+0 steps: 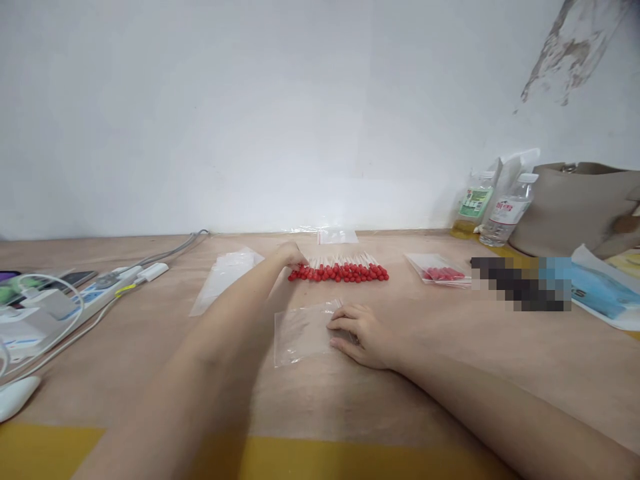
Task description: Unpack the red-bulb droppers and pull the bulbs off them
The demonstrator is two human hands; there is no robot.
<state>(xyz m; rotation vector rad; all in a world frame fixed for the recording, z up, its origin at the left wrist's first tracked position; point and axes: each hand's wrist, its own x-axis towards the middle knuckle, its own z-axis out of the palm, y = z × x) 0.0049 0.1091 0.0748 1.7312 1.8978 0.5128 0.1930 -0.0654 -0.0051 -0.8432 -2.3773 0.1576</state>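
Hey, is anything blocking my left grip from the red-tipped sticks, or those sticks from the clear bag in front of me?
Nothing visible. Your left grip is at the left end of the red-tipped sticks, and only tabletop shows between the row and the clear bag. Your right grip covers part of the bag's right side.

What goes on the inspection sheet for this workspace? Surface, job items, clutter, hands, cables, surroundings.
Surface: brownish tabletop, yellow near edge.
Job items: red-tipped sticks in a row; clear bag nearer; bag with red pieces right; plastic bags left.
Clutter: bottles, handbag, blue packet, all right.
Hands: left hand at the row's left end, grip unclear; right hand on clear bag.
Cables: grey and white cables around power strip, left.
Surroundings: white wall, damaged upper right.
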